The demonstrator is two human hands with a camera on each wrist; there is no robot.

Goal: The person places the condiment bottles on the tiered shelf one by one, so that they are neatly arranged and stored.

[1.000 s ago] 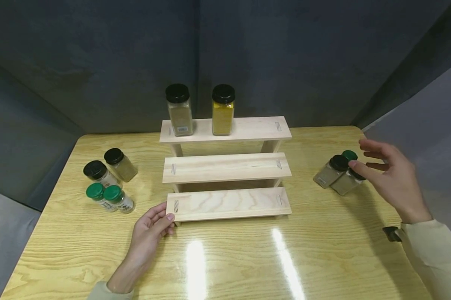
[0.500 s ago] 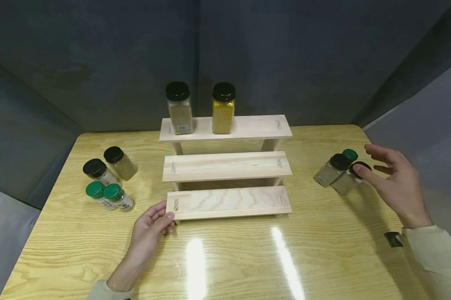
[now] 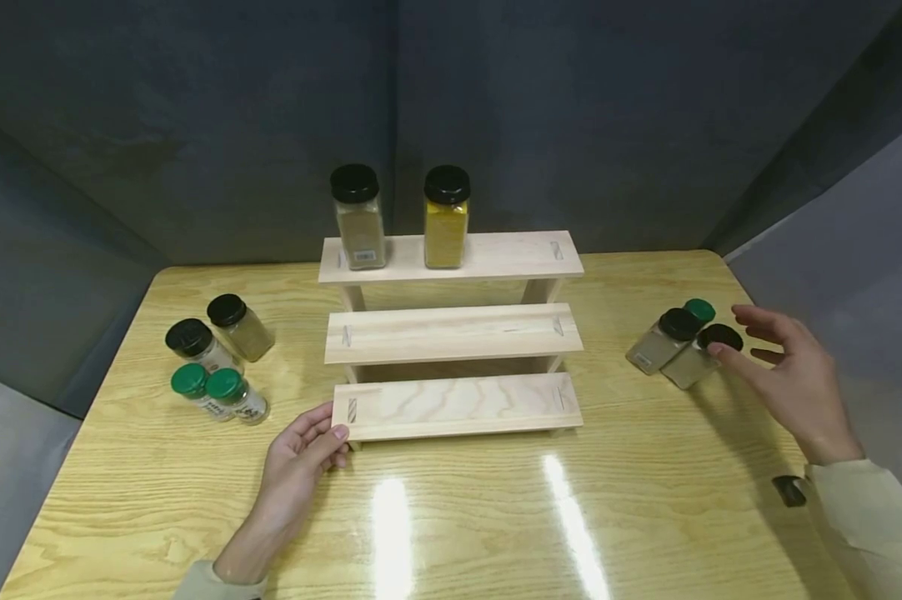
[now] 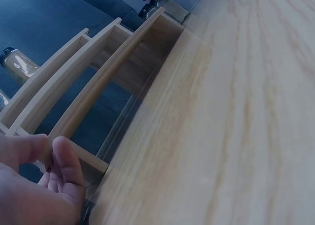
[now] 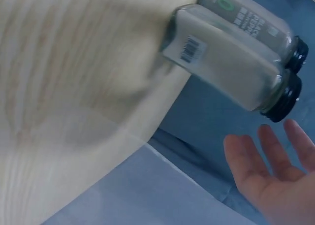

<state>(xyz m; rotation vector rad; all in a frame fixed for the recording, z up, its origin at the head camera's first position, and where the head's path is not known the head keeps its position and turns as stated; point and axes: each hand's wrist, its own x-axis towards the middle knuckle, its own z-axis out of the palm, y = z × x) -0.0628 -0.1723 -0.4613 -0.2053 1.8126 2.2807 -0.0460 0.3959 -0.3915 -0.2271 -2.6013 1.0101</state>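
Note:
My left hand [image 3: 297, 462] pinches the left end of the lowest board of a three-tier wooden spice rack [image 3: 458, 408]; thumb and fingers lie around its corner in the left wrist view. On the top tier stand a spice jar with greyish-brown powder [image 3: 361, 233] and one with yellow powder [image 3: 447, 233]. My right hand [image 3: 796, 383] hovers with spread fingers beside a black-lidded spice jar [image 3: 687, 367]. In the right wrist view a gap shows between the fingers and this jar [image 5: 221, 60]. Next to it are another black-lidded jar [image 3: 655, 346] and a green-lidded one [image 3: 699, 312], mostly hidden.
Left of the rack, two black-lidded jars [image 3: 247, 335] and two green-lidded jars [image 3: 247, 404] stand close together on the wooden table [image 3: 481, 517]. Dark grey curtains [image 3: 571, 108] hang behind the table and at its sides.
My right hand has drawn slightly back and to the right from the black-lidded jar, uncovering more of its lid. The left hand and the rack stay in place.

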